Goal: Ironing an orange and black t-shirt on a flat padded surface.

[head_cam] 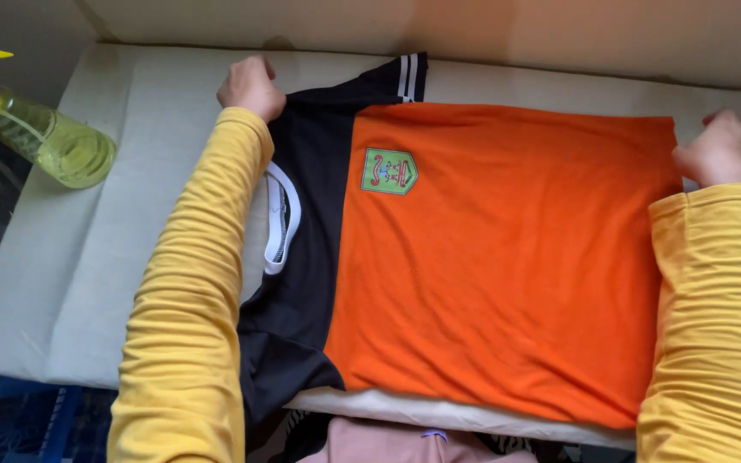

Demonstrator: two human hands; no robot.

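An orange and black shirt (490,257) lies spread flat on a pale padded board (87,257), with a green badge (388,171) on its chest and a white collar (283,225) at the left. My left hand (250,86) grips the black shoulder at the shirt's far left corner. My right hand (725,147) pinches the orange hem at the far right corner. Both arms wear yellow sleeves.
A spray bottle of yellow liquid (40,135) lies on the board's far left corner. A blue crate (10,424) sits below the board at the left. Pink fabric (388,441) shows under the near edge. A beige wall runs along the far side.
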